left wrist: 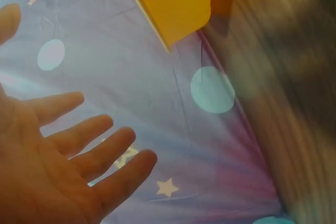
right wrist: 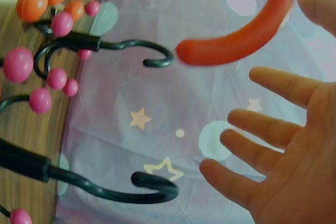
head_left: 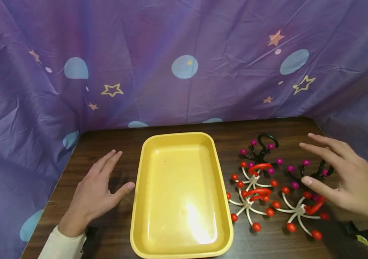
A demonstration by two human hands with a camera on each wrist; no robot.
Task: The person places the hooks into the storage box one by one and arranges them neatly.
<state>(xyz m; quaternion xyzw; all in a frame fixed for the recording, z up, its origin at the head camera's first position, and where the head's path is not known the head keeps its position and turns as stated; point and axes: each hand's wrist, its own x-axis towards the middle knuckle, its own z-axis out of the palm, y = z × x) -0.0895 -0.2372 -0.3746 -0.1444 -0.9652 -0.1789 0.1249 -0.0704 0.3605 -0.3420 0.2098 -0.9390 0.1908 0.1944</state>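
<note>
A yellow tray [head_left: 168, 187] with nothing inside lies on the dark table. My left hand [head_left: 95, 189] hovers to its left, fingers extended, thumb near the rim, holding nothing. My right hand [head_left: 353, 180] is spread over the right side, above a black multi-arm hook hanger [head_left: 318, 175] with magenta ball tips, which it partly hides. Close by lies a white hanger [head_left: 299, 209] with red balls and a red hook. Between tray and right hand are another black hanger [head_left: 260, 157] and two white ones [head_left: 254, 180], [head_left: 248, 204]. In the right wrist view, a red hook [right wrist: 236, 48] appears near my fingers.
Behind the table hangs a purple cloth [head_left: 158, 90] printed with stars and blue dots; it also drapes along both sides. The wooden table [head_left: 119, 140] has its far edge against the cloth. The two white hangers beside the tray crowd its right rim.
</note>
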